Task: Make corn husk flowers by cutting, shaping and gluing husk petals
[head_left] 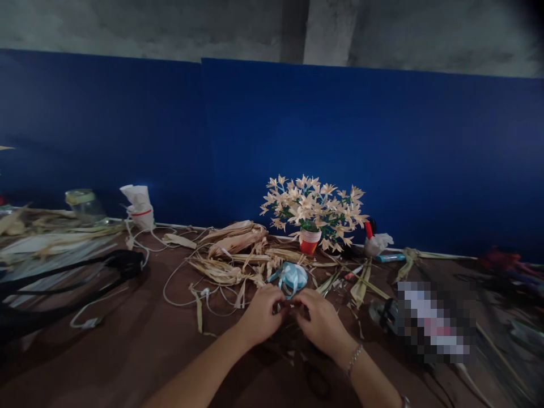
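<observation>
My left hand (264, 313) and my right hand (319, 321) meet over the brown table (165, 354), fingertips almost together. Both are curled in a pinch, and whatever lies between the fingers is too small or hidden to make out. Just beyond the fingertips is a light blue ribbon bundle (294, 276), with loose ends trailing toward my hands. Dry, pale corn husks (238, 243) are heaped behind and to the left of it. A bunch of cream star-shaped flowers (312, 204) with green stems stands behind, in a red cup (310, 242).
A white cable (170, 289) loops over the table's left half, near a black strap-like object (125, 262). Farther left stand a glass jar (87, 208) and a white paper-wrapped item (139, 205). A blurred-out object (437, 323) lies right. A blue panel (297, 124) closes the back.
</observation>
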The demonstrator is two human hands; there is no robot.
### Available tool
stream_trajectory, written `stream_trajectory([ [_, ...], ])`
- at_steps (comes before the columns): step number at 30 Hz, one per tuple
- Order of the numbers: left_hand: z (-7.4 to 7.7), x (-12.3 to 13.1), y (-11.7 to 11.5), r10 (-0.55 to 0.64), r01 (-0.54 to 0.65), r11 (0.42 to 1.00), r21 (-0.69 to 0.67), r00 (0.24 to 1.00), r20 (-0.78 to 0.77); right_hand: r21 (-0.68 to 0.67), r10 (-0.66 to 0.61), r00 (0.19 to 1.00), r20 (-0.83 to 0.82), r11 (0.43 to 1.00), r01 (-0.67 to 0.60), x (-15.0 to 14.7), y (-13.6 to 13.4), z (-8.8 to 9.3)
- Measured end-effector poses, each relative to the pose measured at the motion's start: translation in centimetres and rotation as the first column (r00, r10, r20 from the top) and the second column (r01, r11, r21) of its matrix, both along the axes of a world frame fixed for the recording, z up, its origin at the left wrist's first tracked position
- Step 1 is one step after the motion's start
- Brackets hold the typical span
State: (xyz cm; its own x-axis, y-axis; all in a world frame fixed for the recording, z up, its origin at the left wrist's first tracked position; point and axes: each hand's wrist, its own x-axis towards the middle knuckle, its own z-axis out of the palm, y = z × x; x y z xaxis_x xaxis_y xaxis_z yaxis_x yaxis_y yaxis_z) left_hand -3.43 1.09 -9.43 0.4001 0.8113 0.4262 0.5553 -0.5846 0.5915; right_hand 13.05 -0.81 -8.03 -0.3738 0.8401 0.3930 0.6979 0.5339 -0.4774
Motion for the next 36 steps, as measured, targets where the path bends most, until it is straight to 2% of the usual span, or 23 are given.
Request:
stream_trajectory([
  [6, 0.5, -0.3, -0.2, 0.004, -0.004, 1.0, -0.006, 1.0, 0.021, -0.085, -0.04, 0.987, -0.154, 0.996, 0.027, 0.2, 0.5, -0.3],
  [9, 0.7, -0.3, -0.3, 0.002, -0.002, 1.0, 0.005, 1.0, -0.018, -0.152, -0.049, 0.973, -0.225, 0.988, 0.014, 0.1, 0.6, -0.4],
  [11, 0.8, -0.3, -0.4, 0.003, -0.002, 1.0, 0.022, 0.998, -0.066, -0.153, -0.048, 0.975, -0.216, 0.988, 0.014, 0.0, 0.6, -0.5],
  [16, 1.2, 0.3, -0.9, 0.055, -0.035, 0.993, 0.113, 0.983, -0.174, -0.041, -0.098, 0.989, -0.114, 0.995, 0.094, -0.7, 0.1, -0.7],
  [20, 1.2, 0.8, -1.2, 0.168, -0.139, 0.975, 0.171, 0.971, -0.171, 0.059, -0.23, 0.97, -0.081, 0.97, 0.235, -1.5, -0.2, -1.0],
  [26, 1.3, 0.9, -1.3, 0.249, -0.224, 0.96, 0.166, 0.957, -0.148, 0.164, -0.338, 0.939, -0.065, 0.925, 0.344, -0.8, 0.0, -0.8],
  [28, 1.5, 0.6, -1.2, 0.257, -0.234, 0.959, 0.162, 0.955, -0.146, 0.178, -0.307, 0.945, -0.116, 0.929, 0.324, -0.2, 0.2, -0.5],
  [32, 1.8, 0.4, -1.2, 0.195, -0.168, 0.973, 0.16, 0.966, -0.172, 0.14, -0.101, 0.979, -0.178, 0.982, 0.127, 0.0, 0.4, -0.3],
  [36, 1.7, 0.9, -1.4, 0.187, -0.155, 0.974, 0.164, 0.961, -0.202, 0.117, -0.109, 0.988, -0.112, 0.986, 0.122, -0.9, 0.1, -0.7],
])
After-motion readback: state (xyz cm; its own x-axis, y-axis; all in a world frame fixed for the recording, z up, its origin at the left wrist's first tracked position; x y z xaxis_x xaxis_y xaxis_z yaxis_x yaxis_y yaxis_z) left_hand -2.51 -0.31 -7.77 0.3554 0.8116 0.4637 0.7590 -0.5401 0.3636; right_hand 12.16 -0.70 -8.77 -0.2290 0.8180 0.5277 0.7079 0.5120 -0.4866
